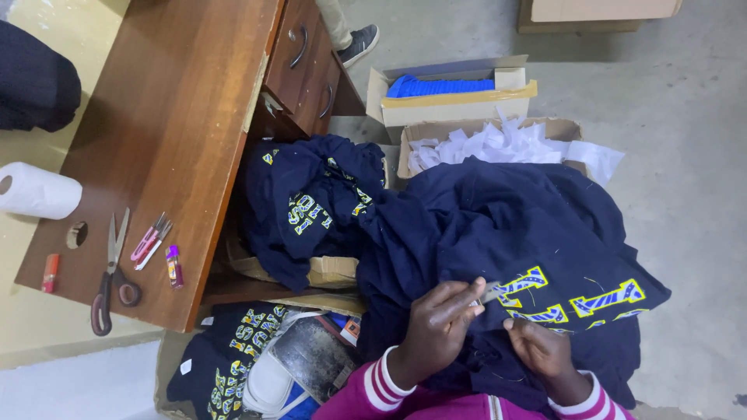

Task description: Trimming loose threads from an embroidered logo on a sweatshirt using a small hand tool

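A navy sweatshirt (498, 225) with yellow and blue striped letters lies bunched over my lap. My left hand (437, 327) is closed on a small thin metal tool (489, 291), its tip at the sewn letters. My right hand (541, 348) pinches the navy cloth just below the letters, a short way from the left hand. Both sleeves are pink with white stripes.
A brown wooden desk (179, 117) stands on the left with scissors (110, 272), pink snips (149, 243), a small tube (174, 266) and a white paper roll (39, 191). More navy sweatshirts (311, 202) fill cartons beside it. Boxes of white paper scraps (498, 144) and blue cloth (440, 84) sit behind. A person's shoe (358, 43) is at top.
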